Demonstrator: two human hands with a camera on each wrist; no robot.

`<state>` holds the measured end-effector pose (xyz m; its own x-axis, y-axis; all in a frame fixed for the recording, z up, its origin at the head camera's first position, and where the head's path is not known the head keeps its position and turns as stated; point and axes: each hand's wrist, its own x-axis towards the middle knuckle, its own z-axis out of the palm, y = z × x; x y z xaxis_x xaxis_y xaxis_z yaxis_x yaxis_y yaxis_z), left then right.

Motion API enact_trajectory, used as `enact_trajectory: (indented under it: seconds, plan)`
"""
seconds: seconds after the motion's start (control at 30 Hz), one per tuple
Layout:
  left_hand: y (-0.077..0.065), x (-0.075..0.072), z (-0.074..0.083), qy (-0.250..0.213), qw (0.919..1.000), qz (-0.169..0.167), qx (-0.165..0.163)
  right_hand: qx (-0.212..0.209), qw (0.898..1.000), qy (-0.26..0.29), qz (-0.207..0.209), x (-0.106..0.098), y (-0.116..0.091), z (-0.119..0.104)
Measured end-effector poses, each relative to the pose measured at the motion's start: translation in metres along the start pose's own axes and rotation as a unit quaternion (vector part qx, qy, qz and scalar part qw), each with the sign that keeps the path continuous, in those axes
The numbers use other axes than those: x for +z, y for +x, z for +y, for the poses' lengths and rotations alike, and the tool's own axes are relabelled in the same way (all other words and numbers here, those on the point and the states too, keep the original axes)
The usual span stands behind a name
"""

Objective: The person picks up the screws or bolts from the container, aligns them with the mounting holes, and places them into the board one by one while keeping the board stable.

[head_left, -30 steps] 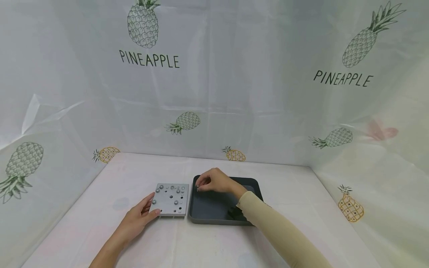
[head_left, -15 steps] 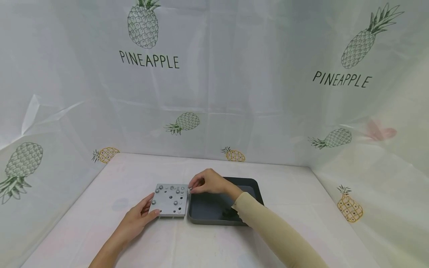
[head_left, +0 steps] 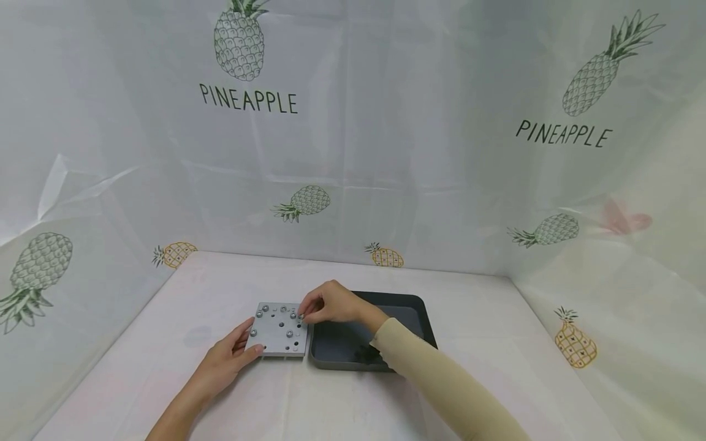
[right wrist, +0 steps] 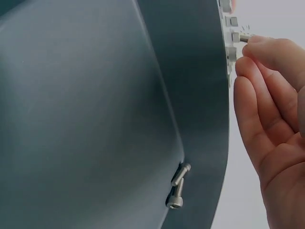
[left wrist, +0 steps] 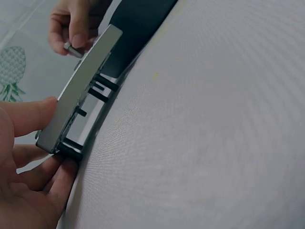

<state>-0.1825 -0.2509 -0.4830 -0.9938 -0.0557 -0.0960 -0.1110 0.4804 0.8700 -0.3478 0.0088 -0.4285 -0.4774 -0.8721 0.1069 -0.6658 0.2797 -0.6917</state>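
A flat silver metal plate (head_left: pixel 270 338) with holes and several round-headed screws lies left of the dark tray (head_left: pixel 353 366). My left hand (head_left: pixel 226 355) grips its left edge, thumb against the side in the left wrist view. Dark rods (left wrist: pixel 99 94) project from the underside of the plate. Over the back right part of the plate, my right hand (head_left: pixel 333 303) pinches a small metal screw (left wrist: pixel 73 49) between thumb and fingertips. In the right wrist view that screw (right wrist: pixel 246 36) is mostly covered by the fingers. Whether its tip sits in a hole, I cannot tell.
Two socket-head screws (right wrist: pixel 176 198) lie in a corner of the tray in the right wrist view. Right beside the plate stands the tray, its raised rim close to the plate's edge. A white pineapple-print sheet (head_left: pixel 342 153) hangs behind and around the table (head_left: pixel 242 404).
My right hand has carried the screw leftward from above the tray to over the plate's back right part. My left hand keeps its grip on the plate, and the plate stays put.
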Motion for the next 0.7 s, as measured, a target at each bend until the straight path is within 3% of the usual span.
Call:
enact_trajectory:
  seconds: [0.7]
  plan:
    - [-0.0001,0.0001,0.0007,-0.009,1.0000,-0.001,-0.002,0.025,0.999,-0.011,-0.028,0.0042,0.0096,-0.0014]
